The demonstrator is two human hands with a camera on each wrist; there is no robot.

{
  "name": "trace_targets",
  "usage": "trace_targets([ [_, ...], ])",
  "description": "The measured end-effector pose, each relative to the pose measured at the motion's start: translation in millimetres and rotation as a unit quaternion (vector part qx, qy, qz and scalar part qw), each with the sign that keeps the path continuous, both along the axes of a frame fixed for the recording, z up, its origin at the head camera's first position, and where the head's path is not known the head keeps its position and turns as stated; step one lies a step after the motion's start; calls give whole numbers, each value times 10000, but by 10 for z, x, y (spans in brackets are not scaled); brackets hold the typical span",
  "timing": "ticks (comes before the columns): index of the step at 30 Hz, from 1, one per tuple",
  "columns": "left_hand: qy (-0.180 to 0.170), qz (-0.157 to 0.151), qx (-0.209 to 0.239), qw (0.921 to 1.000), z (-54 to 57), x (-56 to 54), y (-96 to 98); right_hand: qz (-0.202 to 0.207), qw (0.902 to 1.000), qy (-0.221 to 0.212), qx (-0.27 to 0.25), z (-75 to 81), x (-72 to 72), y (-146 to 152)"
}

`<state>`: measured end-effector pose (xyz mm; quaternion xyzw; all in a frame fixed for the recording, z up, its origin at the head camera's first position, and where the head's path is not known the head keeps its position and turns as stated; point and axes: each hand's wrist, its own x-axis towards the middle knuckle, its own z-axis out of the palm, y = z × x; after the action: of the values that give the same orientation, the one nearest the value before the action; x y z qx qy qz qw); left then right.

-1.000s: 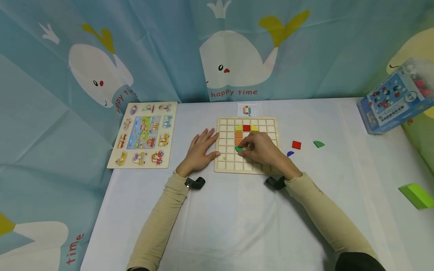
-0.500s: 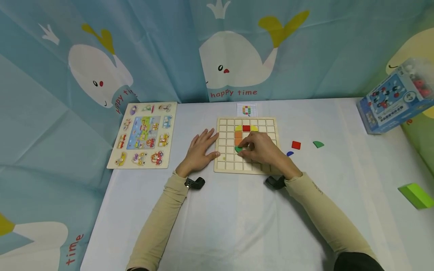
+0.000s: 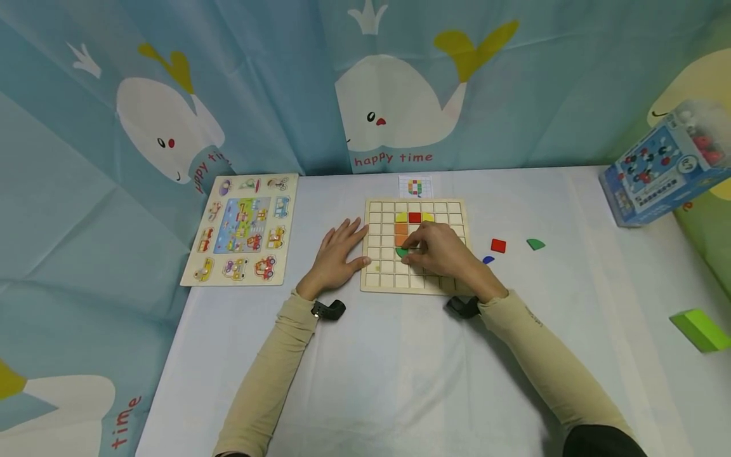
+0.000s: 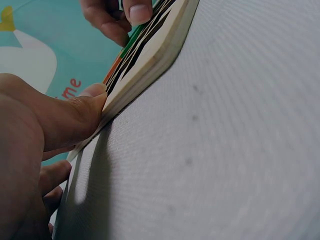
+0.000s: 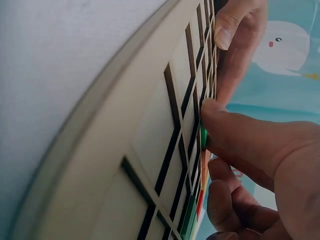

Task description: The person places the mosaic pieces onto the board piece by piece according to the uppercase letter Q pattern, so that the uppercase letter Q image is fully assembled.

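Observation:
A wooden grid board [image 3: 382, 283] lies on the table. My left hand [image 3: 338, 255] rests at its left edge, fingers spread and thumb tip on the rim. With thumb and forefinger, my right hand [image 3: 441, 251] pinches a green rounded piece [image 3: 401, 252] in the grid. Above that piece are orange squares [image 3: 402, 234], a yellow piece [image 3: 401, 217] and a red square [image 3: 414, 217]; another yellow piece [image 3: 428, 217] sits to the red square's right. In the right wrist view, another green piece [image 5: 189, 217] shows on the board. My right hand hides part of the grid from the head camera.
A pattern card [image 3: 415, 186] lies behind the board. To the right are a loose red square [image 3: 499, 245], a blue half-round [image 3: 488, 259], a green quarter-round [image 3: 535, 244], a green block [image 3: 701, 330] and a blue box [image 3: 657, 168]. A vehicle puzzle [image 3: 242, 228] lies left.

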<state>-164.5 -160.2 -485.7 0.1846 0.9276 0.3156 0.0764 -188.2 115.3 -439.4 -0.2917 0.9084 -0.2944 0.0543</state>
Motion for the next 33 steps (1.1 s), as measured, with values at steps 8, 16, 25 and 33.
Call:
trace_targets([
  [8,-5,-11,12,10000,7,1,16,-129,9997,-116,-142,61,3,117],
  [16,16,-32,6,10000,8,9,17,-412,9983,295,-281,160,-66,473],
  [25,18,-6,-48,10000,6,10,18,-1015,9940,395,77,251,-63,1025],
  [33,29,2,-21,10000,20,20,21,-1376,9889,-211,524,237,3,1472],
])
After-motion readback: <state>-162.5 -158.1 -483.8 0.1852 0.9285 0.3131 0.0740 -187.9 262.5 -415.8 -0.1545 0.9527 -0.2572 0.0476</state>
